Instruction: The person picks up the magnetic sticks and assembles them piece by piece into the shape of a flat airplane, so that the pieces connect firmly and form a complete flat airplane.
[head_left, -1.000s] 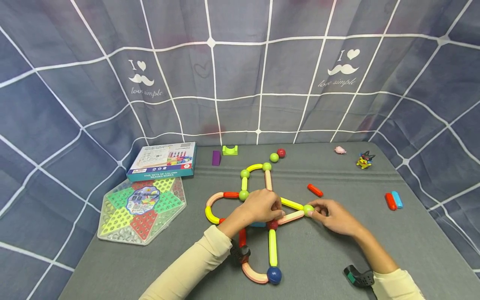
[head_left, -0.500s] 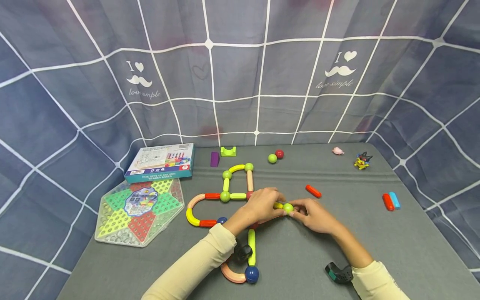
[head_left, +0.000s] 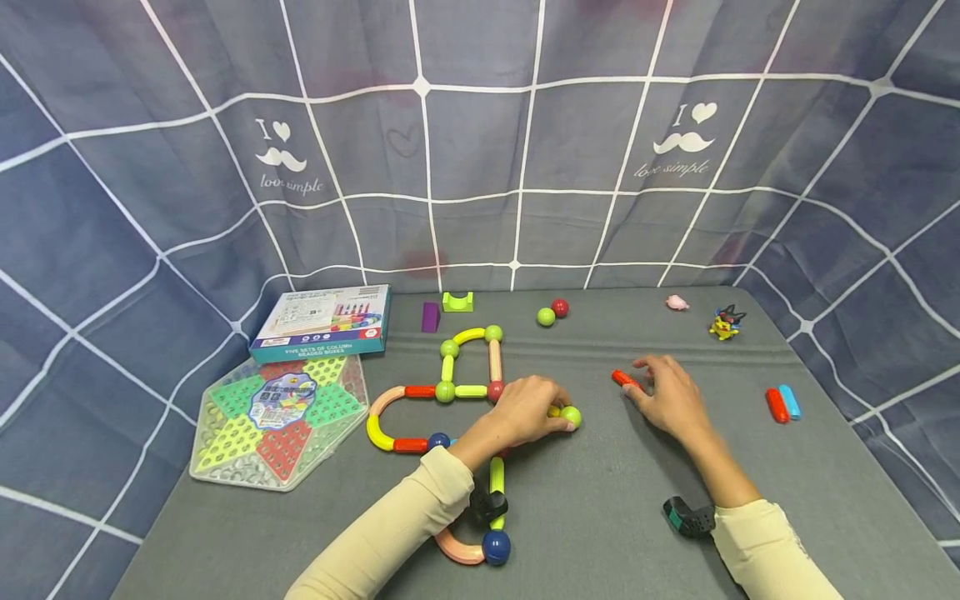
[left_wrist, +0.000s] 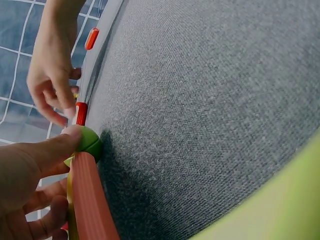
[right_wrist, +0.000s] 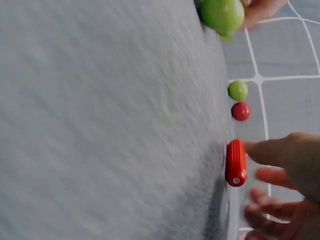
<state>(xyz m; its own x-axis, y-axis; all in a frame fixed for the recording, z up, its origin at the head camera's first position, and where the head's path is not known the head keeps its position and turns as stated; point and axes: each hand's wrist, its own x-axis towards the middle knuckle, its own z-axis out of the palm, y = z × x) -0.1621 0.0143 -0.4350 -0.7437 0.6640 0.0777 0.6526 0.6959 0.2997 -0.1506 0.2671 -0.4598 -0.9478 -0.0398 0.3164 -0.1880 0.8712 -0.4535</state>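
My left hand [head_left: 529,410] holds the green ball [head_left: 572,417] at the right tip of a flat figure of magnetic rods and balls. In the left wrist view its thumb presses the ball, with the other fingers curled beside a yellow rod; a salmon-coloured rod [left_wrist: 91,195] joins the ball. The hand hides the figure's middle. My right hand [head_left: 670,398] is spread just beside a loose red rod [head_left: 624,379], thumb and index finger either side of its near end. In the right wrist view the red rod [right_wrist: 236,162] lies on the table close to the fingertips.
A green ball [head_left: 545,317] and red ball [head_left: 560,308] lie behind the figure. Purple [head_left: 430,317] and green [head_left: 457,302] blocks are farther back. A box [head_left: 322,323] and Chinese checkers board [head_left: 281,421] lie left. Right are red [head_left: 777,406] and blue [head_left: 790,402] rods and small figurines [head_left: 726,322].
The figure's right tip has shifted left with my left hand on it. My right hand has left the green ball and moved right and back to the loose red rod.
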